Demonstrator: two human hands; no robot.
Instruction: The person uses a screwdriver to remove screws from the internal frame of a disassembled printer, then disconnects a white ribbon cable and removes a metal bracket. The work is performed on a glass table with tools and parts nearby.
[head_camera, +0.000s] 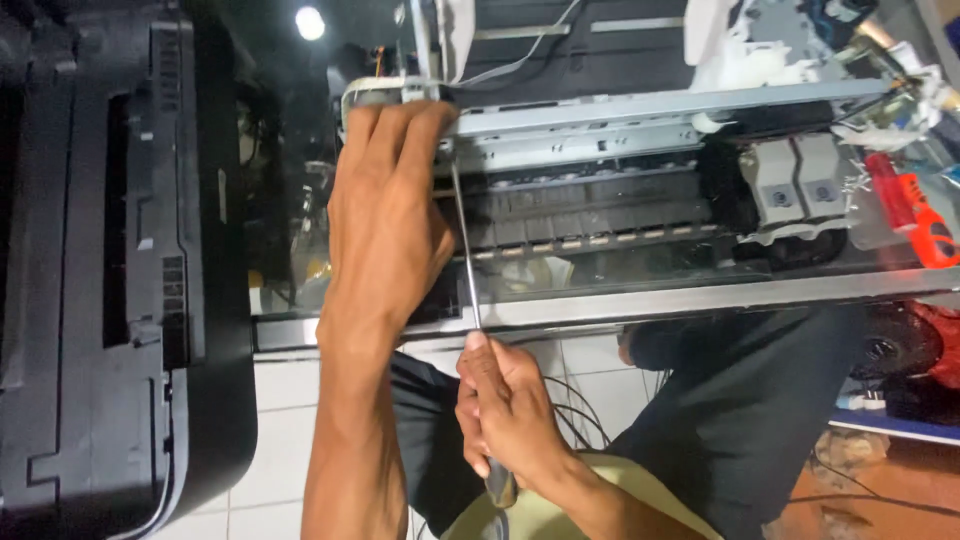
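Screwdriver: slim shaft, shiny bare metal.
Printer frame: dull grey sheet metal.
Cover: black matt plastic.
Floor: glossy white tile.

Black printer cover; silver metal frame; orange-red tool; white floor tiles.
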